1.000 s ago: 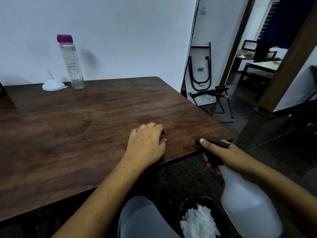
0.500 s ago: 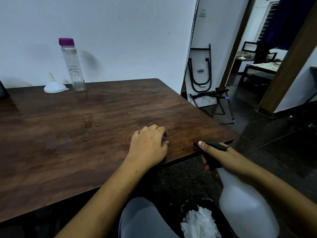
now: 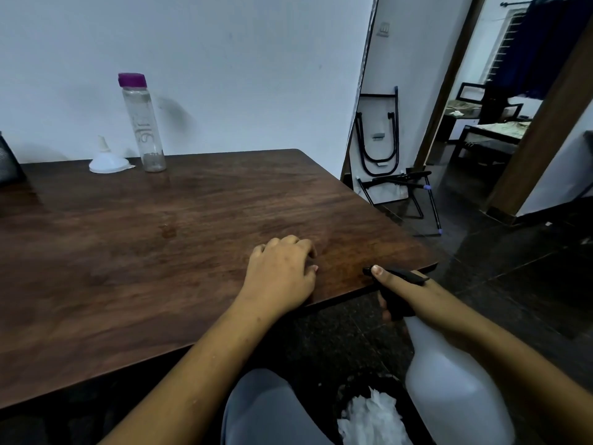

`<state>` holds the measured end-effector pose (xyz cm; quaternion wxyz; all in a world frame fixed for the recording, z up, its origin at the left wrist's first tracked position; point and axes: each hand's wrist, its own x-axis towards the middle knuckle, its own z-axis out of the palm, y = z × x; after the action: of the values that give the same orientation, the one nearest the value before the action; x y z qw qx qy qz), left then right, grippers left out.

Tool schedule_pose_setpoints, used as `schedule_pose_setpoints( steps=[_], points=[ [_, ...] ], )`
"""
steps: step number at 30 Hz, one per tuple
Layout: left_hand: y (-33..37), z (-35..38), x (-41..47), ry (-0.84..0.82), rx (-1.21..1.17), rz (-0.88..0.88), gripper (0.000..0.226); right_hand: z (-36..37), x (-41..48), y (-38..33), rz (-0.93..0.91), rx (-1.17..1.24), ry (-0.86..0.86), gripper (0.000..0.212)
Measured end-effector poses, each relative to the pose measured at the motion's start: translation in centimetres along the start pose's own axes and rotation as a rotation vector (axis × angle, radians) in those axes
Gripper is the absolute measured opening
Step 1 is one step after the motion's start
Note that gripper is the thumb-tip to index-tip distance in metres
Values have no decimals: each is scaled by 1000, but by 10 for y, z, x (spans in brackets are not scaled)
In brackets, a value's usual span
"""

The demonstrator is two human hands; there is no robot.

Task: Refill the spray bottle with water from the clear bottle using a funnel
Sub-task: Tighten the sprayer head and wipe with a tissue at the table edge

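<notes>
1. Head view: right hand [image 3: 414, 297] gripped the spray bottle [image 3: 449, 380] by its black head, beside the table's [image 3: 128, 252] near edge.
2. Left hand [image 3: 282, 277] lay relaxed on the table, empty.
3. Clear bottle [image 3: 144, 130] and funnel [image 3: 107, 160] stood far back.

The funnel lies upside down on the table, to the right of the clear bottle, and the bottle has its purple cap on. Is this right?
One detail is wrong. The head view shows the funnel to the left of the clear bottle, not to the right. The rest holds: it lies upside down on the table, and the purple cap is on.
</notes>
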<state>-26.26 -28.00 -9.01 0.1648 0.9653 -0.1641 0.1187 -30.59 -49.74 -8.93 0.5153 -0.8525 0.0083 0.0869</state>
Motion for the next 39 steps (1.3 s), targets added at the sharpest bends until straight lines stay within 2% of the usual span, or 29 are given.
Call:
schedule_pose_setpoints(
  steps=[7,14,17,19,21,24,26,28,32,35,37,39],
  points=[
    [-1,-5,-4,-3,3,-4,26,-7,-11,-6,12,71,-52,63],
    [-5,-18,-10,-29,-130,-24,23,-15,-26,-44,-154,125,-11,64],
    [0,-24,-14,-93,-463,32,18,-13,-29,-75,-261,168,0,65],
    [7,-30,-21,-219,-755,84,22,-9,-26,-96,-323,207,5,69],
    [10,-33,-27,-344,-957,101,34,-3,-19,-116,-367,259,10,73],
    [6,-40,-34,-389,-1136,111,60,13,-7,-144,-406,336,-24,72],
    [-1,-47,-38,-397,-1205,140,79,26,2,-161,-447,385,-44,63],
    [-7,-52,-41,-315,-1204,155,87,37,12,-177,-487,444,-43,58],
    [-22,-58,-40,56,-1100,-11,80,60,34,-202,-550,549,20,40],
    [-44,-63,-29,317,-811,-182,77,80,53,-209,-482,496,21,42],
    [-61,-65,-20,412,-697,-279,77,99,68,-206,-451,376,-31,44],
    [-80,-66,-8,453,-606,-357,83,118,84,-199,-457,287,-35,36]
  ],
)
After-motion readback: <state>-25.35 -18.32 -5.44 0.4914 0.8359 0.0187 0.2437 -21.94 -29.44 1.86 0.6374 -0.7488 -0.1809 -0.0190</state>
